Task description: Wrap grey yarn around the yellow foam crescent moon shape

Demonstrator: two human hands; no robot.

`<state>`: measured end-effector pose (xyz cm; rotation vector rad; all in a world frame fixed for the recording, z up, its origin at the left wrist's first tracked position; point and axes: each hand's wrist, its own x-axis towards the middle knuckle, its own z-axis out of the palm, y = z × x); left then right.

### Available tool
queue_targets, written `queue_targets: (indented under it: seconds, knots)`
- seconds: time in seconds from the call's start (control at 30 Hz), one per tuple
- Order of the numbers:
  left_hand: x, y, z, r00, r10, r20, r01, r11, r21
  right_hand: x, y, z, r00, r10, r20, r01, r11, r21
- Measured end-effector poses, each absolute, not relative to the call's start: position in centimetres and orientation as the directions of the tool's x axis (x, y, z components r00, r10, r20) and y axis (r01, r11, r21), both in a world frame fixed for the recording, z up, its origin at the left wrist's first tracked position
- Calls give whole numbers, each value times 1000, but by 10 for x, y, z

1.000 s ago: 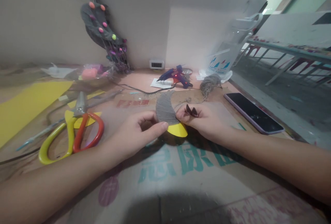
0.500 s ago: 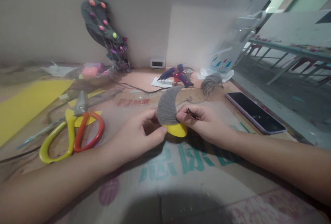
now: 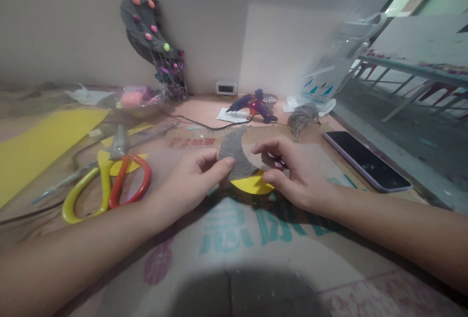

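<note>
The person's left hand (image 3: 193, 178) pinches a crescent-shaped piece (image 3: 234, 153) between thumb and fingers at its left edge. The piece is wound in gray yarn except for its lower end, which shows bare yellow. It is held in front of the person, over a sheet of printed cardboard (image 3: 318, 268). The right hand (image 3: 296, 175) is at the crescent's right side, forefinger raised and parted from the thumb, whose tip is at the yellow end. The other fingers curl inward around small dark shapes; whether this grip holds anything cannot be told.

Just beyond the hands, a dark blue glue gun (image 3: 256, 106) with a small red light stands on the table (image 3: 197, 107), its nozzle over a white slip (image 3: 224, 115). To its right sits a loose ball of gray yarn (image 3: 304, 118); nearer, on the right, lies a phone (image 3: 365, 161) with a dark screen. On the left are scissors (image 3: 119, 148) with one yellow and one red handle, and a large yellow sheet (image 3: 54, 144). At the back, a small white digital display (image 3: 226, 88) stands near a larger gray crescent (image 3: 144, 29) dotted with bright pompoms, against the wall.
</note>
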<state>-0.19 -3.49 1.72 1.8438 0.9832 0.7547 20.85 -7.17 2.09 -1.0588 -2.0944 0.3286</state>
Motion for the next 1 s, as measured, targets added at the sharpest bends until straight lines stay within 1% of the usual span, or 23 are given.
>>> queue_targets:
  seconds: [0.07,0.13,0.2,0.27,0.43,0.6,1.0]
  knots:
    - [-3,-35,17,501,860,101,317,-291,903,212,-73,22,-475,658,585,600,728,-332]
    - [-4,-34,16,503,859,100,294,-279,914,213,-74,24,-564,561,605,598,784,-170]
    - [-4,-34,15,495,862,111,278,-278,919,213,-75,25,-624,505,596,594,802,-57]
    - [-4,-34,15,492,861,131,268,-292,918,212,-74,26,-658,490,572,606,795,16]
    - [-4,-34,15,466,870,159,265,-309,913,212,-71,26,-665,483,569,629,774,79]
    - [-4,-33,12,462,868,183,275,-337,901,212,-69,25,-686,510,519,664,730,162]
    - [-3,-35,12,462,874,151,284,-307,908,212,-65,21,-682,475,556,669,713,211]
